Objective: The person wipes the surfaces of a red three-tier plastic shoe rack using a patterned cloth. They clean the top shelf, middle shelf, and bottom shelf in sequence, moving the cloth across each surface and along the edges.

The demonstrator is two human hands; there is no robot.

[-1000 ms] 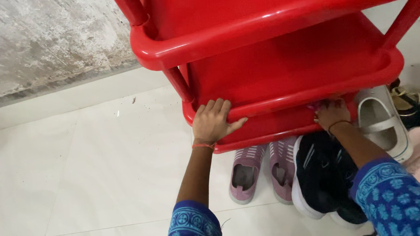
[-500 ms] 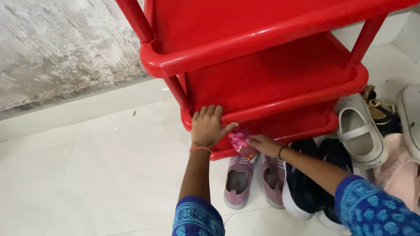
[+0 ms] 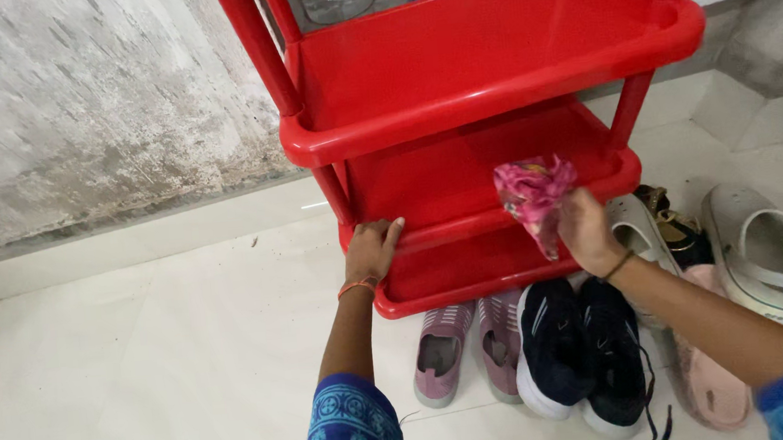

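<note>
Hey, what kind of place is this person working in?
Probably a home entryway or shoe corner: a red plastic rack stands on white floor tiles by a stained wall, with sneakers and sandals lined beneath it.

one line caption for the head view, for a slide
Left hand grips a red plastic rack while the right hand lifts a pink cloth above shoes.
</note>
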